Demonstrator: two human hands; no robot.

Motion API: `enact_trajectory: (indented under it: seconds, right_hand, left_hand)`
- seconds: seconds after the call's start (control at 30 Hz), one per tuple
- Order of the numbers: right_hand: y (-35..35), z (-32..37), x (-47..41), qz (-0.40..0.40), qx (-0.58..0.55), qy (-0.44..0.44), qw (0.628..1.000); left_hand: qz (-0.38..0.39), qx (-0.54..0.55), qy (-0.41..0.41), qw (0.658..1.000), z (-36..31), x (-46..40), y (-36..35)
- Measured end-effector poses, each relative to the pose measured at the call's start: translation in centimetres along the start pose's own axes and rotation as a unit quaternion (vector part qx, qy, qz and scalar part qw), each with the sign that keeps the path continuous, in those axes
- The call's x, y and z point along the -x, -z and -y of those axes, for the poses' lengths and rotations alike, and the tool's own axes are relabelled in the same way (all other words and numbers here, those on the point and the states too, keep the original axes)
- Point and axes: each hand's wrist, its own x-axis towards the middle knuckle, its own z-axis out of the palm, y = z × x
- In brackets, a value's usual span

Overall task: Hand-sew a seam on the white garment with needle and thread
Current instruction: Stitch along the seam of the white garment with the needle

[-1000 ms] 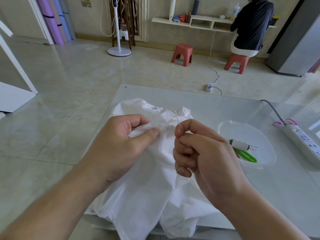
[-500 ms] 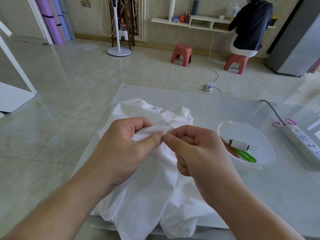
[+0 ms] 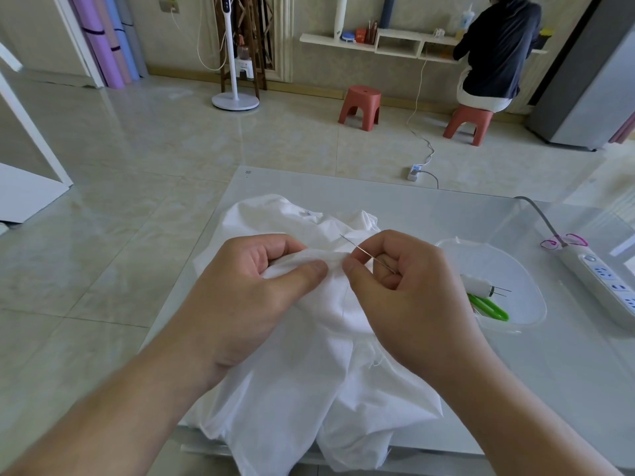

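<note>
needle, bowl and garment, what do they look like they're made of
Needle: thin, grey, glinting, likely steel. Bowl: translucent, cloudy, glossy at the rim, probably plastic. Garment: white, matte, softly creased woven cloth, perhaps cotton; the fibre cannot be told.

You pinch matt white cloth, the garment (image 3: pixel 302 365), and a thin shiny metal needle (image 3: pixel 366 253); beside you a clear plastic bowl (image 3: pixel 522 269) sits on the smooth glossy tabletop (image 3: pixel 567 389)
</note>
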Motion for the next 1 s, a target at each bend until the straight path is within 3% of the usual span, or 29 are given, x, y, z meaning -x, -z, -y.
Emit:
enact_trajectory:
  seconds: [0.23,0.37,0.5,0.7,1.0]
  right_hand:
    - [0.4,-0.6,-0.4,-0.021,0.003,-0.007,1.0]
    - [0.9,-0.2,-0.2,-0.023,-0.14,-0.027,0.99]
    - [1.0,0.2,-0.1,-0.027,-0.202,-0.02,0.979]
    - [0.2,0.0,0.3,-0.019,-0.139,0.031,0.99]
    - [0.6,0.3,0.4,0.054,-0.128,0.005,0.99]
  left_hand:
    - [0.013,0.011,0.002,1.0,0.2,0.0,0.2]
    - [0.006,0.006,0.004,1.0,0.0,0.1,0.2]
    - [0.008,-0.002,0.0,1.0,-0.1,0.2,0.1]
    - [0.02,0.002,-0.015,1.0,-0.2,0.2,0.1]
    - [0.027,-0.006,-0.022,0.999,-0.1,0.2,0.0]
